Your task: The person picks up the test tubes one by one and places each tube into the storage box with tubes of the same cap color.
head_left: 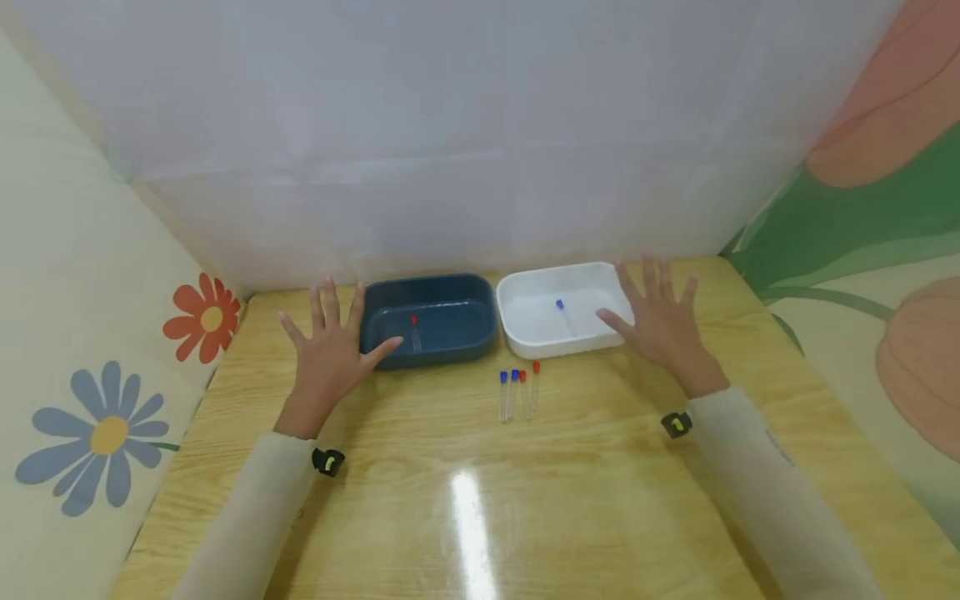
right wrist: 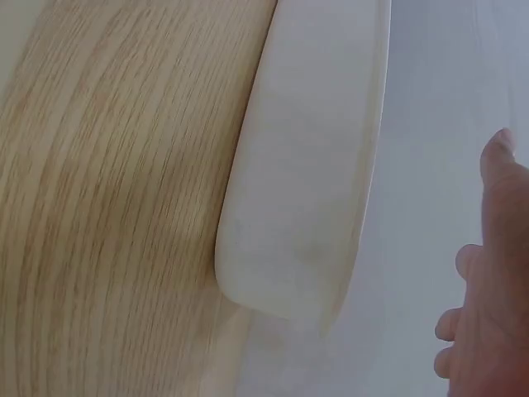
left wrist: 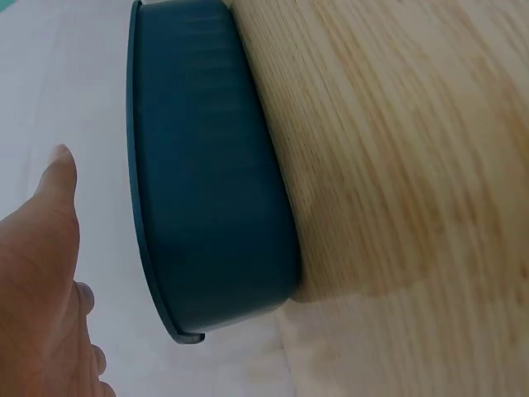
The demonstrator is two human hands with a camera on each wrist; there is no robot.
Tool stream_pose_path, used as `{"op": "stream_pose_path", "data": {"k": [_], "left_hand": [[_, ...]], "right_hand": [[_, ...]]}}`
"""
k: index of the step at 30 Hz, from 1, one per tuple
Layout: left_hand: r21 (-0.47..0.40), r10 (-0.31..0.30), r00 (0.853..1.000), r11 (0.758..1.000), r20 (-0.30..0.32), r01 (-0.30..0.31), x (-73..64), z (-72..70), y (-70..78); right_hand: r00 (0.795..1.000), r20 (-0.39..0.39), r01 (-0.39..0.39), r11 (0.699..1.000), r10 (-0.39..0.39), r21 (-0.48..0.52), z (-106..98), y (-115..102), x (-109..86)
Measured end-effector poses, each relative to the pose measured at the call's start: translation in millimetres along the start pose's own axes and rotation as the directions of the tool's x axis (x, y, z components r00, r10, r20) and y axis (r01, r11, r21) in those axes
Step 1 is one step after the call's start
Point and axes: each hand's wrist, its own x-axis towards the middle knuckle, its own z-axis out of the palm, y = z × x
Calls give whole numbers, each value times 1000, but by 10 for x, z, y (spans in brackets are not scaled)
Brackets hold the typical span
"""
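Note:
My left hand (head_left: 326,358) is spread with straight fingers beside the dark blue tray (head_left: 480,354), its thumb overlapping the tray's near left corner in the head view. The left wrist view shows this hand (left wrist: 37,273) apart from the tray wall. At the white tray's (head_left: 517,337) right end, my right hand (head_left: 663,329) is spread the same way. A gap separates this hand (right wrist: 496,265) from that tray in the right wrist view. Neither hand holds anything. A clear thin tube with a red cap (head_left: 414,321) lies in the blue tray; one with a blue cap (head_left: 559,305) lies in the white tray.
In front of the trays, several clear tubes lie side by side on the wooden table (head_left: 397,500), two with blue caps (head_left: 503,377) and two with red caps (head_left: 536,367). A white backdrop (head_left: 450,167) rises behind the trays. Flower-patterned panels (head_left: 75,292) flank the table.

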Motion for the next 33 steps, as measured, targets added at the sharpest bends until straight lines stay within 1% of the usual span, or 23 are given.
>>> {"op": "stream_pose_path", "data": {"k": [3, 5, 11, 14, 16, 19, 23, 27, 30, 33], "left_hand": [[18, 0, 1000, 1000, 11, 0, 10, 26, -27], [10, 0, 1000, 1000, 31, 0, 19, 37, -46], [-98, 16, 994, 995, 106, -5, 57, 48, -97], [-135, 30, 990, 991, 135, -11, 83, 51, -121], [-150, 41, 988, 989, 149, -19, 104, 58, -141], [-156, 52, 985, 987, 166, -26, 152, 78, -170], [-146, 68, 982, 988, 177, -42, 236, 104, -195], [-150, 87, 977, 987, 194, -58, 280, 141, -185], [-157, 92, 972, 986, 217, -58, 283, 182, -165], [-170, 91, 968, 984, 233, -51, 292, 193, -142]], "right_hand": [[1000, -1, 20, 1000, -20, -5, 20, -47, -6], [999, 7, 36, 999, -36, 7, 45, -83, -11], [997, 32, 73, 994, -76, 78, 140, -181, -62], [993, 16, 117, 989, -119, 95, 159, -238, -120], [987, -5, 160, 982, -160, 99, 159, -280, -169], [975, -37, 220, 968, -217, 122, 138, -359, -251], [959, -53, 284, 937, -279, 204, 138, -481, -349], [946, -44, 320, 903, -321, 288, 168, -583, -445], [940, -33, 331, 887, -339, 321, 177, -645, -516], [934, -24, 343, 876, -357, 340, 166, -716, -578]]}}
